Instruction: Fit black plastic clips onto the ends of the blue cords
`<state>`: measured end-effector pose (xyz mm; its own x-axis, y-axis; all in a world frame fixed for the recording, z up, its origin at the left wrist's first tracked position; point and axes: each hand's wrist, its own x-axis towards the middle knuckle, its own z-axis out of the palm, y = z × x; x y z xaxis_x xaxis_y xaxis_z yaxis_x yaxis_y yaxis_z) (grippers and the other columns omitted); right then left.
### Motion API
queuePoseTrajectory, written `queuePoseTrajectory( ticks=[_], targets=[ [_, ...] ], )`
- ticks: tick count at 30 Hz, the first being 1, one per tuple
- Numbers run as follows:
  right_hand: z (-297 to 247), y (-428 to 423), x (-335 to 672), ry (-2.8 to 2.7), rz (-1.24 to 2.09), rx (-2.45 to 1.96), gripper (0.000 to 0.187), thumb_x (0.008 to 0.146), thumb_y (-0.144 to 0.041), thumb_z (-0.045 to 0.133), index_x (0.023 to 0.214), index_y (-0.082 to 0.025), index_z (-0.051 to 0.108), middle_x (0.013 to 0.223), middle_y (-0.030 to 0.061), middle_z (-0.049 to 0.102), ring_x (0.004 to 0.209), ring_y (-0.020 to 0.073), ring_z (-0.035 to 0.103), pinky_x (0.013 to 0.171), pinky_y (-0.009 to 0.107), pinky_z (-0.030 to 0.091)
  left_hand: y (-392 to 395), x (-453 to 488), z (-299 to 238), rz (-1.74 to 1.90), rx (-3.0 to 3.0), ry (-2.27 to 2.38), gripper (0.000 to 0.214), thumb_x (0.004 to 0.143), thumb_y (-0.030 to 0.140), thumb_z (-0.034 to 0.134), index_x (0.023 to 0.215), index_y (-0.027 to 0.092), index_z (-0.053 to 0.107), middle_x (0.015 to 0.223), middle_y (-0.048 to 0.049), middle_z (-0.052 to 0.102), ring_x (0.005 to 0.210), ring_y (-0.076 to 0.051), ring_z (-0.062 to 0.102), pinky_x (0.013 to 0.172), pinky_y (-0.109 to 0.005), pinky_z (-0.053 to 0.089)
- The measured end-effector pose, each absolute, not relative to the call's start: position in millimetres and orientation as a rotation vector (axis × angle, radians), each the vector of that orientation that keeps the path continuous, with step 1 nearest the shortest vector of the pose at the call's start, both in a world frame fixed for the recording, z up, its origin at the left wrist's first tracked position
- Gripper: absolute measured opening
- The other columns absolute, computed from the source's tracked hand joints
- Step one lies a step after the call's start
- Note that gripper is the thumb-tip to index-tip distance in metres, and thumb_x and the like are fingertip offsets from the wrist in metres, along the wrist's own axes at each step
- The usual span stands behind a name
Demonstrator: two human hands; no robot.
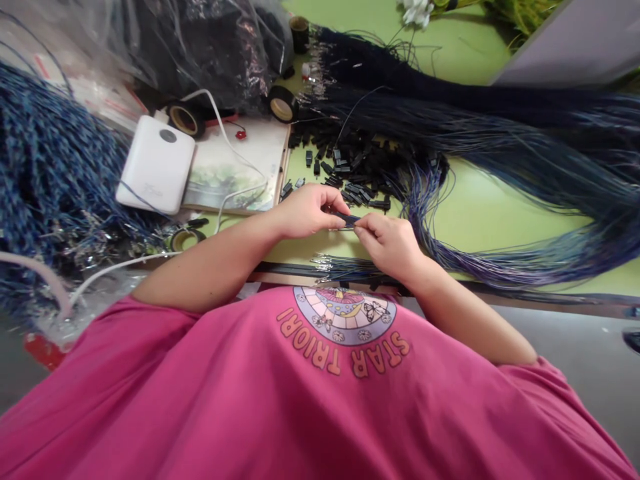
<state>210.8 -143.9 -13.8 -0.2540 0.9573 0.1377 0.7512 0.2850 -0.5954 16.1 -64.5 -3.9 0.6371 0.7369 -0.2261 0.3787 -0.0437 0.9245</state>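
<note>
My left hand [307,210] and my right hand [387,243] meet just above the near edge of the green table [475,213]. Between their pinched fingertips is a small black connector [347,219] with a thin wire end at it. The left hand's fingers are curled onto the connector; the right hand pinches the wire side. Behind the hands lies a heap of small black connectors [365,170]. A fan of dark blue wires [500,260] runs from under the right hand off to the right. A row of wire ends with metal terminals [335,263] lies below the hands.
A white power bank [156,163] with a white cable sits on a picture board at left. Rolls of black tape [283,105] stand behind it. A big bundle of blue wires [45,167] fills the left side. Thick dark wire bundles [500,113] cross the back right.
</note>
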Motion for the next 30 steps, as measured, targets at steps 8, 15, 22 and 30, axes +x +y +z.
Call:
queuePoseTrajectory(
  ticks=[8, 15, 22, 30],
  targets=[
    [-22.6, -115.8, 237.8, -2.39, 0.415, -1.642, 0.021, 0.085, -0.02, 0.054, 0.086, -0.016, 0.074, 0.09, 0.0097, 0.07, 0.087, 0.0224, 0.061, 0.079, 0.034, 0.046, -55.9, 2.8, 7.1, 0.22, 1.751, 1.018, 0.019, 0.066, 0.016, 0.071, 0.085, 0.015, 0.071, 0.071, 0.0003, 0.066, 0.057, -0.008, 0.052, 0.057, -0.025, 0.041],
    [-27.3, -122.7, 235.0, -2.146, 0.385, -1.645, 0.018, 0.077, -0.017, 0.054, 0.078, -0.019, 0.072, 0.083, 0.0048, 0.071, 0.079, 0.0192, 0.063, 0.074, 0.031, 0.046, -55.3, 1.8, 9.2, 0.212, 1.799, 0.986, 0.017, 0.067, 0.016, 0.071, 0.084, 0.016, 0.071, 0.071, 0.0005, 0.066, 0.064, -0.009, 0.055, 0.063, -0.024, 0.043],
    [-19.2, -128.0, 233.5, -2.015, 0.477, -1.477, 0.012, 0.077, -0.021, 0.06, 0.084, -0.019, 0.07, 0.071, -0.0002, 0.068, 0.063, 0.0137, 0.059, 0.066, 0.028, 0.045, -57.5, 6.2, 4.9, 0.295, 1.636, 0.954, 0.015, 0.071, 0.015, 0.07, 0.085, 0.015, 0.065, 0.068, 0.003, 0.061, 0.053, -0.005, 0.046, 0.055, -0.023, 0.037],
    [-17.7, -136.9, 226.1, -1.943, 0.453, -1.329, 0.018, 0.087, -0.025, 0.057, 0.084, -0.021, 0.075, 0.075, 0.001, 0.072, 0.068, 0.0138, 0.064, 0.067, 0.028, 0.049, -64.5, 13.4, 7.6, 0.325, 1.406, 0.944, 0.017, 0.073, 0.008, 0.067, 0.086, 0.015, 0.058, 0.06, 0.0066, 0.054, 0.043, -0.003, 0.04, 0.047, -0.021, 0.03]
  ],
)
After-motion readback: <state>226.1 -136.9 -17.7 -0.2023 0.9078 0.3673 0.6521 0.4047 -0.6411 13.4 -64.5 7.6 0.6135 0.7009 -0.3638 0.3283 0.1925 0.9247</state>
